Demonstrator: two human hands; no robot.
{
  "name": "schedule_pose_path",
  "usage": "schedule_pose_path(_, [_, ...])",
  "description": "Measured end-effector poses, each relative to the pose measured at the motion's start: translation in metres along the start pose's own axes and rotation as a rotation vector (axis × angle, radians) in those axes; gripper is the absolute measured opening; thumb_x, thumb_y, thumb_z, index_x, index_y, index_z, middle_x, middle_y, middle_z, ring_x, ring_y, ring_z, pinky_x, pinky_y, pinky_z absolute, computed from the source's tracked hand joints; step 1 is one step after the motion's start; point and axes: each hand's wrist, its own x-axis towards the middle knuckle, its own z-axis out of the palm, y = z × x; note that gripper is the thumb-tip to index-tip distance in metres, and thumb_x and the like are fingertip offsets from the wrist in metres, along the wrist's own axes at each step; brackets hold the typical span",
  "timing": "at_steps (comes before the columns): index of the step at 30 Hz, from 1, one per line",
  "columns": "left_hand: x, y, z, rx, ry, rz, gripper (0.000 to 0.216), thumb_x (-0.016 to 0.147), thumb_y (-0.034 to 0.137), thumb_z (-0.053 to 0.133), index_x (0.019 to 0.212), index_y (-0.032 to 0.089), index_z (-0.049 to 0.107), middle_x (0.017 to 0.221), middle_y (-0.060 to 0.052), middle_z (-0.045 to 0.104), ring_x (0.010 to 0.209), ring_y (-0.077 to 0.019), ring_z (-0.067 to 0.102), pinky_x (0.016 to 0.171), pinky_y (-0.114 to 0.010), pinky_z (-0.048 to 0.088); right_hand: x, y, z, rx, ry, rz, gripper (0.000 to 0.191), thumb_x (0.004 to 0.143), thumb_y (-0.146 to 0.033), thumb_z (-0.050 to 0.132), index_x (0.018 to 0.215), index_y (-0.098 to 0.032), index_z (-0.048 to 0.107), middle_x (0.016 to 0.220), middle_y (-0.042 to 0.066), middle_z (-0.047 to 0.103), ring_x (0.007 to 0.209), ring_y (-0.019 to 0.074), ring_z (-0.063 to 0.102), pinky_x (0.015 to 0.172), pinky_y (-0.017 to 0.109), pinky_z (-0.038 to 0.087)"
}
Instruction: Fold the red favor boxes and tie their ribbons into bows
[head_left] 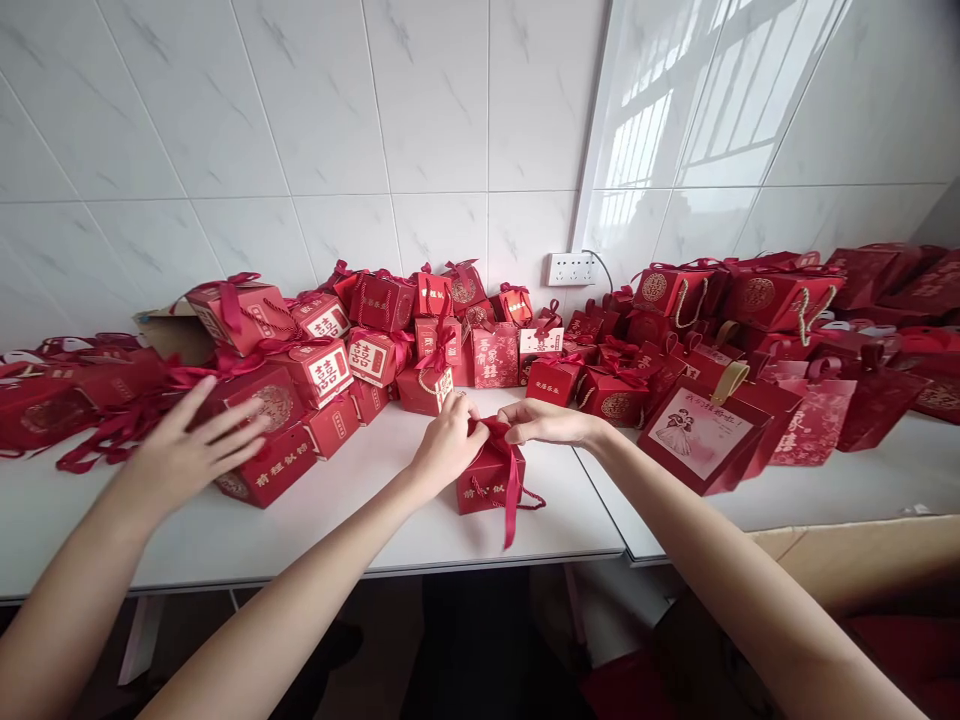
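Note:
A small red gift box (487,485) with gold characters and a twisted cord handle stands near the front edge of the table. A red ribbon (512,490) is gathered on its top, and one end hangs down the front. My left hand (454,440) is closed at the top left of the box, fingertips pinching the ribbon. From the right, my right hand (551,422) pinches the ribbon too, thumb and fingers close together. The exact loops between my fingers are partly hidden.
Another person's hand (187,450) is spread beside a larger red box (270,470) on the left. Stacked red gift boxes (382,300) line the white table (420,535). A bag with a couple's picture (701,430) stands right. Behind is a power strip (571,268); cardboard (862,555) lies front right.

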Motion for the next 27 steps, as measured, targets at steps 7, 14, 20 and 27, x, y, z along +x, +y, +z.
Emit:
schedule_pose_path(7, [-0.001,-0.002,-0.004,-0.150,0.086,-0.063,0.012,0.076,0.011,0.040,0.077,0.020,0.048,0.086,-0.003,0.057,0.080,-0.0175,0.055,0.076,-0.031,0.043,0.005,0.007,0.005,0.107,0.189,0.034,0.022,0.068,-0.028,0.066,0.070,-0.016,0.048,0.059,-0.007,0.042,0.054,0.0064,0.034,0.052,0.022,0.023])
schedule_pose_path(14, [0.007,-0.009,-0.007,-0.425,0.145,-0.198,0.011,0.077,0.019,0.039,0.076,0.019,0.050,0.062,0.003,0.050,0.057,-0.0123,0.049,0.059,-0.024,0.041,0.001,-0.001,0.009,0.174,0.213,-0.008,0.029,0.068,-0.026,0.068,0.092,-0.014,0.056,0.063,-0.005,0.049,0.056,0.0081,0.042,0.052,0.023,0.027])
schedule_pose_path(20, [0.009,-0.009,-0.013,-0.617,0.073,-0.230,0.007,0.070,0.022,0.050,0.073,0.017,0.054,0.060,0.004,0.053,0.057,-0.0105,0.051,0.058,-0.022,0.042,-0.001,-0.003,0.008,0.220,0.271,0.047,0.035,0.069,-0.029,0.069,0.098,-0.014,0.057,0.061,-0.006,0.049,0.052,0.0060,0.038,0.051,0.023,0.025])
schedule_pose_path(27, [0.007,-0.010,-0.018,-0.754,0.103,-0.294,0.013,0.064,0.022,0.063,0.072,0.017,0.054,0.056,0.006,0.051,0.051,-0.0080,0.046,0.055,-0.020,0.041,-0.008,-0.001,0.005,0.305,0.362,0.057,0.039,0.069,-0.033,0.067,0.102,-0.015,0.056,0.059,-0.007,0.045,0.049,0.0063,0.036,0.050,0.024,0.026])
